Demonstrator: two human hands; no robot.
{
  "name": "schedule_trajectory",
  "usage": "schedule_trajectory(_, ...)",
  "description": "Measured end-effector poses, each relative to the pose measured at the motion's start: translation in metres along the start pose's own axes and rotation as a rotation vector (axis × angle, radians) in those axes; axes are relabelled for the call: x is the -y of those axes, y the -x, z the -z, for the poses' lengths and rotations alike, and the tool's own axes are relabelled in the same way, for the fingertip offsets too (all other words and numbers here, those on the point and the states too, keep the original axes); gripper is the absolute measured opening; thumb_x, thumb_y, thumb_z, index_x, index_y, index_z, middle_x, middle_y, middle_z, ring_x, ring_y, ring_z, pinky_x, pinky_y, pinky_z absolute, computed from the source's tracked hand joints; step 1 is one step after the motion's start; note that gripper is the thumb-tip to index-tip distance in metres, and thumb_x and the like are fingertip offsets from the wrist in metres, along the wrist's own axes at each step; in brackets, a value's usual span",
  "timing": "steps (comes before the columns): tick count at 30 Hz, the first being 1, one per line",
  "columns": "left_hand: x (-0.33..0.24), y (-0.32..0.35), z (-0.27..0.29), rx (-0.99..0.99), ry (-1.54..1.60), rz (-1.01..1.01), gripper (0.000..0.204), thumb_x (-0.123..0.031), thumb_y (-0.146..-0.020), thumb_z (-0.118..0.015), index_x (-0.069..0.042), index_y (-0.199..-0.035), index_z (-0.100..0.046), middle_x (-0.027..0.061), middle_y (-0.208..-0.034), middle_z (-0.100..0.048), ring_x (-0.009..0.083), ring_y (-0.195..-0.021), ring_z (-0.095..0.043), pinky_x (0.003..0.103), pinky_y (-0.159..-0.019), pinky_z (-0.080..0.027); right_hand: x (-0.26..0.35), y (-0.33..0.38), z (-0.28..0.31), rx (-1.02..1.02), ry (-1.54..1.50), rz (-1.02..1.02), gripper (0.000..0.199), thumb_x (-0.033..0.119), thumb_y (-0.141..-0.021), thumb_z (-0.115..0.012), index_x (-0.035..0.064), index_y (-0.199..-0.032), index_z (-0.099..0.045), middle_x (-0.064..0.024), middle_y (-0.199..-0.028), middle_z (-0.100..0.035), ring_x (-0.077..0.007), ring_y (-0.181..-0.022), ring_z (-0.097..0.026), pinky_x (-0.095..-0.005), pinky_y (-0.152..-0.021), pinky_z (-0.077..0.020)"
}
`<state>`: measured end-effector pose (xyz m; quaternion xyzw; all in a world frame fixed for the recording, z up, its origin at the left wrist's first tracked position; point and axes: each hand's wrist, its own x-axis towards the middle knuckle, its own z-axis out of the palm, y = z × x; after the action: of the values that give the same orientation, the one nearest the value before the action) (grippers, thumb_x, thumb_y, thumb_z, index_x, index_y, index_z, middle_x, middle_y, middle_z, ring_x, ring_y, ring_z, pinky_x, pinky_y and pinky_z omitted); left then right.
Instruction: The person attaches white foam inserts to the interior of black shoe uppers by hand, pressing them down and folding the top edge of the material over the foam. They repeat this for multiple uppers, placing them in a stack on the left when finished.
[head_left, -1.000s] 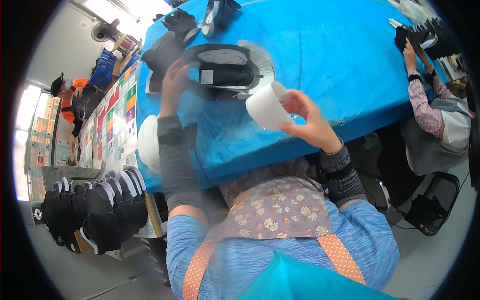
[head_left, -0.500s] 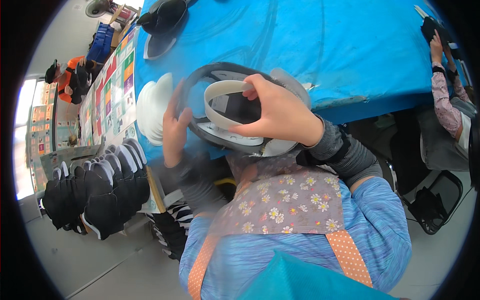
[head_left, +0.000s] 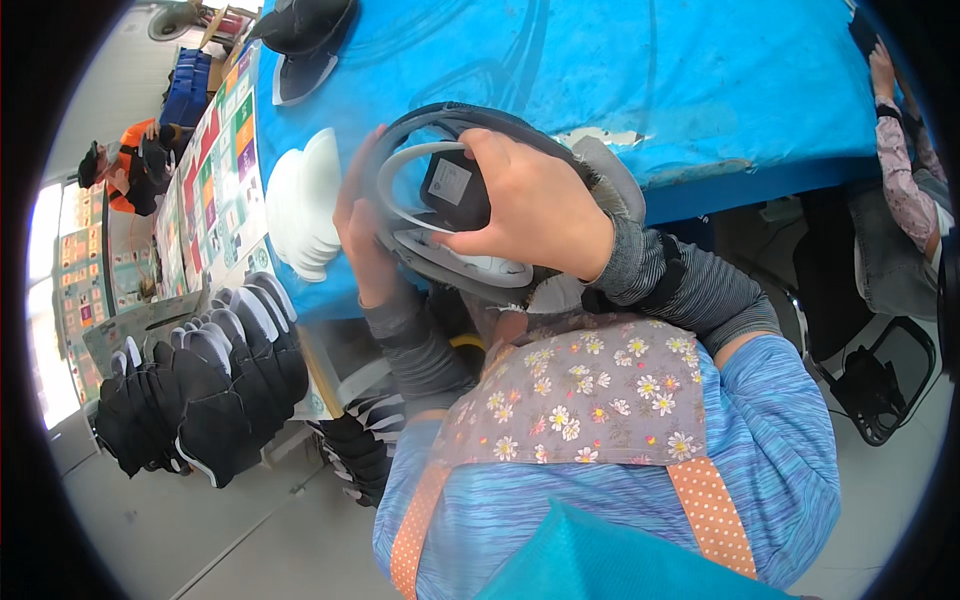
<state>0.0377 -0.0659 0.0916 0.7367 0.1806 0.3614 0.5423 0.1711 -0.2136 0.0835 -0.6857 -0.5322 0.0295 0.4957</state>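
Note:
An upturned black cap (head_left: 470, 112) is held over the near edge of the blue table, its opening facing me. My right hand (head_left: 545, 205) reaches into it, with thumb and fingers pinching a white curved strip (head_left: 388, 178) bent into a loop. Inside the crown a pale square label (head_left: 448, 183) shows. My left hand (head_left: 365, 240) grips the cap's left rim, slightly blurred, its fingertips partly hidden. Close by on the left lies a stack of white curved pieces (head_left: 302, 210). A grey-white brim-like piece (head_left: 612, 175) sticks out beyond the cap's right side.
More black caps (head_left: 305, 35) lie at the table's far left. Many black caps with pale brims (head_left: 215, 390) hang in a bunch at the lower left. Another person's arm (head_left: 905, 170) is at the far right, near a black chair (head_left: 880, 385). An orange-clad person (head_left: 130, 165) is far left.
Both hands have tilted the cap and drawn slightly up and left. The white strip has sunk deeper into the crown, and more of the inner label shows.

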Motion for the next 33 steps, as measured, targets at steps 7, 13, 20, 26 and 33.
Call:
schedule_trajectory(7,0.01,0.004,0.005,-0.032,0.054,0.032,0.083,-0.055,-0.095,-0.044,0.009,-0.148,-0.043,0.0226,-0.147,-0.052,0.0287,-0.138,-0.048,0.04,-0.119,-0.029,-0.001,-0.003,-0.004,0.003,0.049,0.002,0.083,0.042,-0.07,-0.087,-0.008,-0.126,-0.051,-0.021,-0.103,-0.066,-0.0342,-0.088,-0.07,-0.0388,-0.072,-0.0584)
schedule_trajectory(13,0.006,0.006,0.002,-0.035,-0.001,0.049,0.081,-0.053,-0.095,-0.044,0.008,-0.148,-0.044,0.0207,-0.148,-0.051,0.0278,-0.137,-0.047,0.039,-0.118,-0.03,-0.001,-0.003,-0.004,0.005,0.074,0.005,0.085,0.043,-0.069,-0.087,-0.0086,-0.127,-0.051,-0.0209,-0.103,-0.067,-0.0331,-0.087,-0.071,-0.0375,-0.071,-0.0587)
schedule_trajectory(20,0.006,0.008,-0.001,-0.045,-0.003,0.06,0.081,-0.054,-0.095,-0.044,0.008,-0.148,-0.044,0.0205,-0.147,-0.051,0.0282,-0.136,-0.047,0.04,-0.118,-0.03,-0.001,-0.003,-0.004,-0.006,0.098,0.022,0.09,0.042,-0.068,-0.088,-0.0098,-0.13,-0.048,-0.0201,-0.101,-0.066,-0.032,-0.087,-0.07,-0.0365,-0.071,-0.0587)
schedule_trajectory(26,0.008,0.008,0.001,-0.04,0.013,0.053,0.081,-0.055,-0.096,-0.045,0.007,-0.148,-0.044,0.0198,-0.147,-0.05,0.0279,-0.136,-0.047,0.04,-0.118,-0.03,0.001,-0.004,-0.003,0.004,0.108,0.028,0.092,0.043,-0.067,-0.088,-0.0095,-0.131,-0.046,-0.0201,-0.101,-0.066,-0.0317,-0.088,-0.07,-0.0363,-0.071,-0.0589)
schedule_trajectory(33,0.005,0.002,0.014,0.083,-0.124,0.002,0.089,-0.067,-0.097,-0.041,0.005,-0.15,-0.042,0.0184,-0.149,-0.049,0.0273,-0.138,-0.045,0.04,-0.118,-0.029,0.001,-0.007,-0.003,0.012,0.127,0.008,0.092,0.045,-0.067,-0.088,-0.0092,-0.129,-0.047,-0.0195,-0.1,-0.066,-0.032,-0.087,-0.071,-0.0365,-0.072,-0.0591)
